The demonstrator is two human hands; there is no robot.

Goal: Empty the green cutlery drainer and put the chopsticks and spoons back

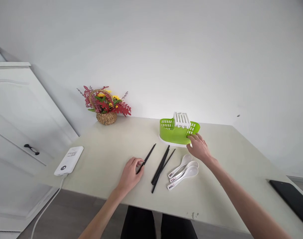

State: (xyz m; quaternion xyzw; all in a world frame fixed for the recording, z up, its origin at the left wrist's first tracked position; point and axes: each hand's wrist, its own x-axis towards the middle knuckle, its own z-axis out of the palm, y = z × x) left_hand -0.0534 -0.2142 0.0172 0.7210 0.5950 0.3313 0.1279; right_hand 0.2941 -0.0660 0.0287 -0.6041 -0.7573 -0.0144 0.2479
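My left hand (pixel 130 174) pinches the near end of a black chopstick (pixel 148 156) that lies on the pale table (pixel 111 156). Several more black chopsticks (pixel 162 166) lie just to its right. My right hand (pixel 199 148) rests its fingertips on the front right wall of a green cutlery holder (pixel 175 133), which has a white slotted insert (pixel 181 119) and stands on a white base. Three white plastic spoons (pixel 183 170) lie together in front of the holder, between my two hands.
A wicker basket of red and yellow flowers (pixel 106 105) stands at the back left by the wall. A white device with a cable (pixel 69 160) lies at the table's left edge. A black flat object (pixel 292 198) lies at the right edge. A white cabinet door (pixel 19 126) is left.
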